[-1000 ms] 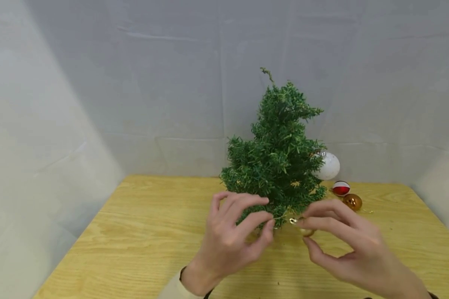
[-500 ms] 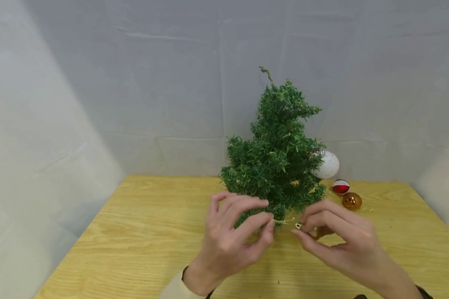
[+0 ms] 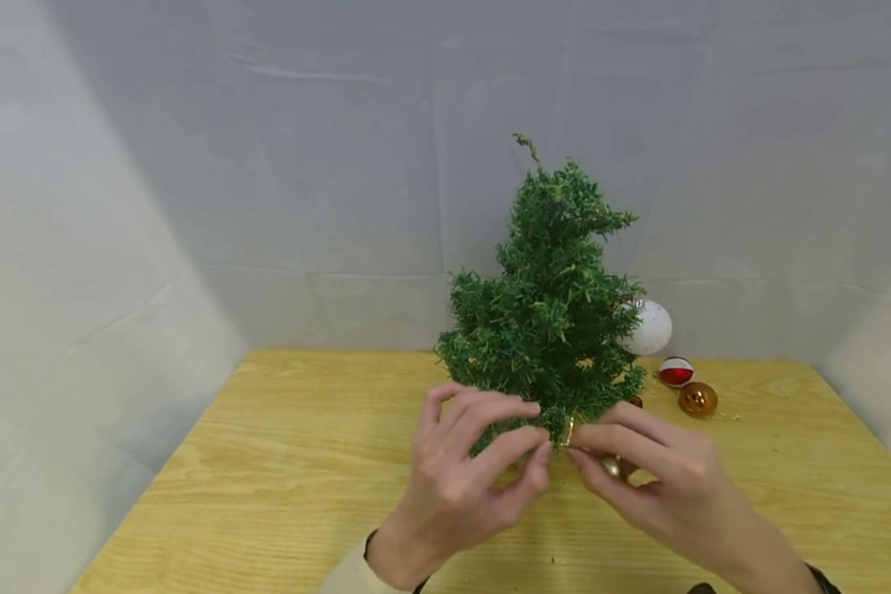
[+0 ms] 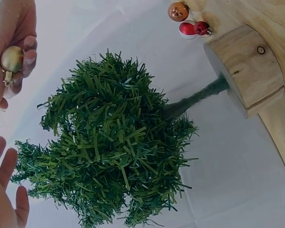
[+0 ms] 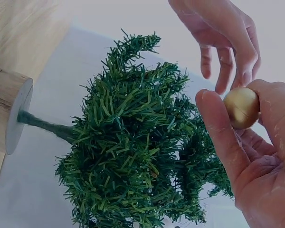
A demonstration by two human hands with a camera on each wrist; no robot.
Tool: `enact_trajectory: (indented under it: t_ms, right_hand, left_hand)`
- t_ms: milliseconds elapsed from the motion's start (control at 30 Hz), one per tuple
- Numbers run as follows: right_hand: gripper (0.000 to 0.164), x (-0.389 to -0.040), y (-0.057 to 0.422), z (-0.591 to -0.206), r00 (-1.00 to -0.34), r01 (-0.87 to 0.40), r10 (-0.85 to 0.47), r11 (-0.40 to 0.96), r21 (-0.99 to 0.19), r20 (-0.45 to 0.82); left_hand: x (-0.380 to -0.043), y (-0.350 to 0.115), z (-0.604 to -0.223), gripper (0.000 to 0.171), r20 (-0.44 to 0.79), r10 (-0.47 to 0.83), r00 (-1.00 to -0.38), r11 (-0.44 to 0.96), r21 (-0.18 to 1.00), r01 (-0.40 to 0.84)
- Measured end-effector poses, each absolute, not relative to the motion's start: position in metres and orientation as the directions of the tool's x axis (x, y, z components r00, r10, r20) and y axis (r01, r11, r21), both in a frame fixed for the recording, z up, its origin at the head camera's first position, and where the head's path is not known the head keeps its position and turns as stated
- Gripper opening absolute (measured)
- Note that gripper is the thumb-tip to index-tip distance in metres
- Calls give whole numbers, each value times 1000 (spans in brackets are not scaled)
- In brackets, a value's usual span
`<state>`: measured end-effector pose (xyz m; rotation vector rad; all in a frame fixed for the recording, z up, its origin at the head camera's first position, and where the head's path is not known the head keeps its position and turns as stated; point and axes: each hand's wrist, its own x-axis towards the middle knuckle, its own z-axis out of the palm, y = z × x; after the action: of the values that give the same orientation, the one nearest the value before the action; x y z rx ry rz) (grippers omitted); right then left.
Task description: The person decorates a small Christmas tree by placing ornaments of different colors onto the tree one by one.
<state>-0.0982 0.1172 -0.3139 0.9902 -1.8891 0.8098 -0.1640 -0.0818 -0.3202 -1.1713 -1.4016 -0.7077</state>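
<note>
My right hand [image 3: 664,470] holds a small gold bauble [image 3: 610,467], curled in its fingers with the metal cap [image 4: 8,77] towards the fingertips. The thumb and index finger of that hand meet at a thin gold hanging loop [image 3: 568,431]. Just to the left, my left hand [image 3: 475,478] pinches the loop's other end between thumb and index fingertip, its remaining fingers loosely bent. Both hands are in front of the lower branches of a small artificial Christmas tree [image 3: 549,313]. The right wrist view shows the bauble [image 5: 242,108] between thumb and fingers.
A round wooden base [image 4: 249,66] carries the tree on the wooden table [image 3: 282,462]. Right of the tree lie a red-and-white bauble [image 3: 676,371] and a copper bauble [image 3: 698,399]. A white ball [image 3: 649,328] shows beside the branches. Pale sheeting [image 3: 327,165] stands behind.
My right hand has moved left, bringing the bauble and its cap close to the left fingertips. The gap between the hands has narrowed; the left hand has barely shifted.
</note>
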Motion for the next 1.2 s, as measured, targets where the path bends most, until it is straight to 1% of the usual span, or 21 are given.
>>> enact_trajectory:
  t_ms: [167, 267, 367, 533, 667, 800, 867, 933, 1067, 1200]
  right_hand:
    - [23, -97, 115, -312, -343, -858, -308, 487, -163, 887]
    - [24, -98, 113, -309, -312, -858, -284, 493, -141, 907]
    - [25, -101, 112, -306, -267, -869, -265, 482, -113, 926]
    - [27, -108, 111, -299, -158, -867, -249, 497, -14, 955]
    - [30, -115, 107, -291, -68, -808, -240, 583, 87, 968]
    - [33, -118, 102, -284, -17, -717, -232, 681, 150, 973]
    - [35, -119, 101, -282, -15, -672, -233, 722, 163, 972]
    - [35, -121, 100, -280, -13, -631, -235, 756, 174, 972]
    - [35, -126, 102, -278, -30, -567, -229, 805, 172, 973]
    - [34, -132, 103, -278, -43, -547, -209, 823, 152, 977]
  left_hand:
    - [-164, -83, -321, 20, 958, 273, 85, 329, -176, 928]
    - [-165, -83, -321, 20, 957, 282, 63, 330, -159, 931]
    - [-166, -83, -319, 20, 957, 285, 58, 329, -154, 932]
    - [-169, -82, -314, 19, 956, 288, 57, 365, -165, 917]
    - [-171, -82, -308, 18, 955, 293, 54, 410, -176, 895]
    - [-173, -82, -302, 15, 955, 287, 78, 465, -210, 860]
    - [-174, -81, -299, 14, 956, 279, 92, 494, -226, 840]
    - [-175, -80, -295, 14, 958, 272, 90, 517, -225, 826]
    - [-177, -78, -290, 15, 964, 263, 45, 548, -187, 816]
    - [-180, -75, -287, 13, 968, 250, 9, 554, -150, 819]
